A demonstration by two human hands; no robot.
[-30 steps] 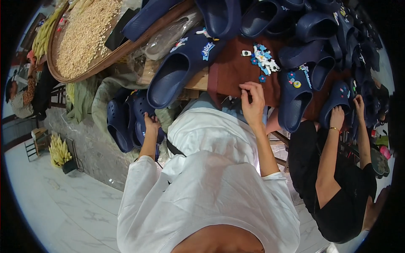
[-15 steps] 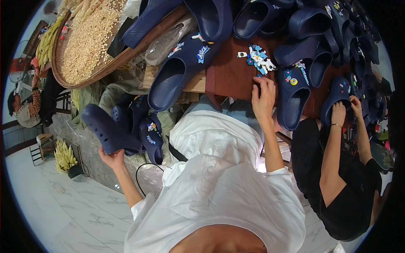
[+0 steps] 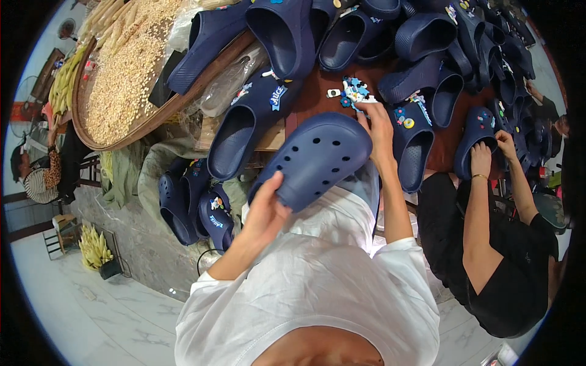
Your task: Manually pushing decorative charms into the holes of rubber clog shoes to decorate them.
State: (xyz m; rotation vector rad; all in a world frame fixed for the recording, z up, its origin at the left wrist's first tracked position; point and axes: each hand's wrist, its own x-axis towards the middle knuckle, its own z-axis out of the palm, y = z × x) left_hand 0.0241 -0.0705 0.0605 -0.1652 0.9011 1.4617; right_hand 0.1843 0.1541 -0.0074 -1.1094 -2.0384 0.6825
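Navy foam clog (image 3: 317,157), holes across the toe, sits in my left hand (image 3: 267,210): thumb on the upper edge, fingers curled under the heel end, a firm hold. I see it raised in front of the white shirt (image 3: 317,287), toe pointing up-right toward the table. My right hand (image 3: 379,125) reaches past the clog's toe, fingertips down on the small pile of blue and white shoe charms (image 3: 353,94) on the brown tabletop (image 3: 317,97); whether it pinches one I cannot tell, the fingers hide it.

Just right of that hand lies a dark blue clog with round charms (image 3: 410,143), opening facing me. Left of the held clog lies another navy clog with a lettered charm (image 3: 250,131), on the table edge. More navy clogs are heaped along the top (image 3: 421,36).

Below the table's left, a bunch of decorated clogs (image 3: 195,207) hangs near the stone floor. Far left, a wide woven tray of grain (image 3: 128,79).

On my right a person in black presses both hands (image 3: 488,152) onto another blue clog (image 3: 479,125).
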